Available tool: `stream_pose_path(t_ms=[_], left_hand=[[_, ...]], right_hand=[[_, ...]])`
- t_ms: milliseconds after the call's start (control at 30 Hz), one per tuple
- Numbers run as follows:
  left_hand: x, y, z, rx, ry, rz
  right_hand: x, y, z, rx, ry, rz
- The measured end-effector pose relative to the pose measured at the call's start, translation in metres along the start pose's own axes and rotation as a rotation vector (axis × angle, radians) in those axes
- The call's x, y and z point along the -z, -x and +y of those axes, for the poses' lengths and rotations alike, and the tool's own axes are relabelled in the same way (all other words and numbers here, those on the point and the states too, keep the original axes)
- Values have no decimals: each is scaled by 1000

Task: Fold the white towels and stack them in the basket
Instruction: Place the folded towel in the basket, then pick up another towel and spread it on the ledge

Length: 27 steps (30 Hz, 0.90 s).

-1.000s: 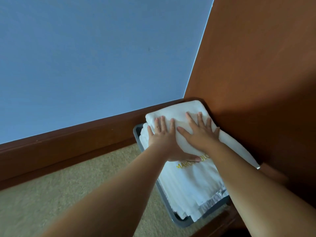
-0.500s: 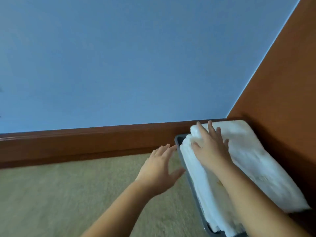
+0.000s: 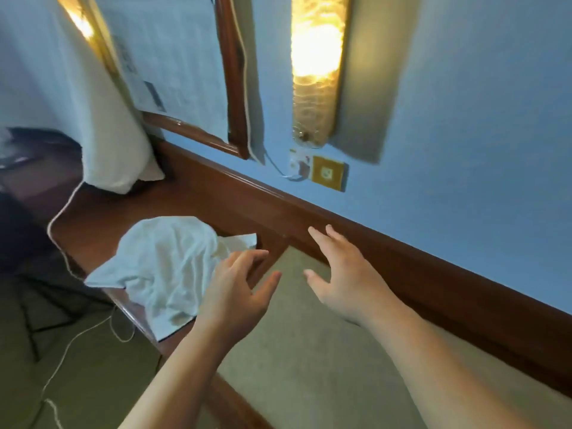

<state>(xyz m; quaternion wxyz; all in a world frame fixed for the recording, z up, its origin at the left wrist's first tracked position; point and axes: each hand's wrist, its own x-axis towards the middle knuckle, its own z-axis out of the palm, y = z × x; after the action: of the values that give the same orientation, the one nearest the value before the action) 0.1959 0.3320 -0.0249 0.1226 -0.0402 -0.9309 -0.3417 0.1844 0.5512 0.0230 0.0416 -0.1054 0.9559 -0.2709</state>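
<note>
One crumpled white towel (image 3: 168, 267) lies on the desk (image 3: 102, 218). Two hands, left hand (image 3: 238, 292) and right hand (image 3: 343, 274), each grip wide and holding nothing.

White towel (image 3: 161, 267) crumpled, unfolded, overhanging wooden desk (image 3: 102, 218) edge.

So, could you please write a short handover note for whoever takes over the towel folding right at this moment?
Left hand: open, holding nothing, fingers loosely spread just to the right of the crumpled white towel.
Right hand: open, empty, held in the air above the carpet.
The towel lies unfolded on the dark wooden table, partly hanging over its near edge.
The basket is out of view, so what is already stacked cannot be checked here.
Left to do: pick this towel up, fold it, and stack it in the basket.
</note>
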Motion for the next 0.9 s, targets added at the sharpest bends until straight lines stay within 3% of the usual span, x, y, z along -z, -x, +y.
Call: stream_pose_path(t_ms=[133,300,533,600,733,900], left_hand=[[50,-15,-96,210,13,93],[80,-61,-218,418,-39,31],[33,-107,-347,582,-159,-311],[15,-109,-374,551,-222,-420],[-14,-94,-415,305,-458,-605],[-22,-84,-444,139,-469,-387]], right_hand=[[-65,-78,-74,79,35,-154],[-152,-174,-138,37,45,-333],[-266,-278,-156,-85,123,-530],[-296,-298,-150,-100,163,-594],[-338,-311,-142,-88,290,-709],[-365,-307,-153,-89,383,-743]])
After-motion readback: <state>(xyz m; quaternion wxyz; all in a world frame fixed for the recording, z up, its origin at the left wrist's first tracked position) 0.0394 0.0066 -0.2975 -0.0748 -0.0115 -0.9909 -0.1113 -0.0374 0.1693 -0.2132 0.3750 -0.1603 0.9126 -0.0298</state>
